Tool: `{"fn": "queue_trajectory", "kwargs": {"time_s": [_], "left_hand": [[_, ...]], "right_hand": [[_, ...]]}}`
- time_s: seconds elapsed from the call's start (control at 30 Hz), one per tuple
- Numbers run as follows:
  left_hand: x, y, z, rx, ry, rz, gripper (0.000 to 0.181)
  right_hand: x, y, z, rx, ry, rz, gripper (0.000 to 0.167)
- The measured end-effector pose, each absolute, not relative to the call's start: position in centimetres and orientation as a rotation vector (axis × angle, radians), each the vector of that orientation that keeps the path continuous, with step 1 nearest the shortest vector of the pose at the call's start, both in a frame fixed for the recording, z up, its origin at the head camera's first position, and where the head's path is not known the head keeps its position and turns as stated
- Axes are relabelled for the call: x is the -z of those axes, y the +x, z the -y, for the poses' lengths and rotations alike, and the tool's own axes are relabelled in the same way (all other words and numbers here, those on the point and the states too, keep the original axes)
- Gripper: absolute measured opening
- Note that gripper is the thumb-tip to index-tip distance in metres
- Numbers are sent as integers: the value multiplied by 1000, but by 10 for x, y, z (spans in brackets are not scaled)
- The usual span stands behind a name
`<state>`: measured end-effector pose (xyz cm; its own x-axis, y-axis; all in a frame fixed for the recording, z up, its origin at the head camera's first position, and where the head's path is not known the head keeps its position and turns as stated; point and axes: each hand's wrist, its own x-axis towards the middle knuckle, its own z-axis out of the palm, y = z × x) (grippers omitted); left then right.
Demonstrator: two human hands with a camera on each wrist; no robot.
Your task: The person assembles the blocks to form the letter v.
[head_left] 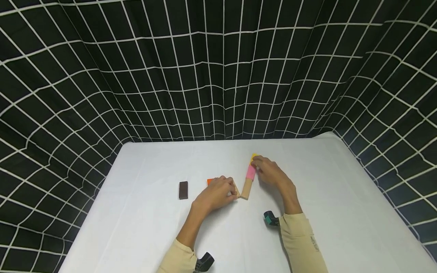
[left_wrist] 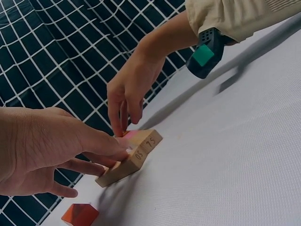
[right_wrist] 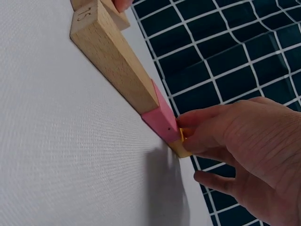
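Observation:
My left hand (head_left: 218, 192) pinches a plain wooden block (left_wrist: 123, 170) between thumb and fingers; printed digits show on its end. Touching that end at an angle is a second plain wooden block (head_left: 246, 189). From there a pink block (head_left: 250, 172) and a yellow block (head_left: 253, 156) continue in a line away from me, end to end. At the far end, my right hand (head_left: 271, 172) holds the yellow block (right_wrist: 180, 149) between thumb and index finger, close against the pink block (right_wrist: 162, 118). An orange block (head_left: 209, 181) lies partly hidden behind my left hand.
A dark brown block (head_left: 183, 190) lies apart on the left of the white table (head_left: 136, 227). Black cloth with a white grid (head_left: 205, 76) hangs behind the table and at both sides. Each sleeve carries a small dark wrist device (head_left: 271, 218).

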<state>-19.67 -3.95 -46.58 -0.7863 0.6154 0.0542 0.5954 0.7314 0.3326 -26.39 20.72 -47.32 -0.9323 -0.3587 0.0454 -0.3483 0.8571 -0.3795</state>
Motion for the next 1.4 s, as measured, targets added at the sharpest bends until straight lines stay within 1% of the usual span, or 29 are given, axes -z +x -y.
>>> {"fn": "queue_trajectory", "kwargs": {"time_s": [0.33,0.73,1.17,1.3,1.4], "left_hand": [[468,-196,40,-505,1022,-2872,13],[467,-197,40,-516,1012,-2869,13],[458,-194,41,-480,1017,-2841,14],[451,-198,51,-522,954,-2833,18],[444,-202,62,-552,878,-2823,26]], "right_hand": [[473,-260,-208,573,-589,-3004,33],[465,-260,-210,561,-676,-3028,32],[462,-257,-212,602,-757,-2934,24],[460,-256,-211,603,-752,-2909,24],[458,-256,-212,596,-735,-2901,26]]}}
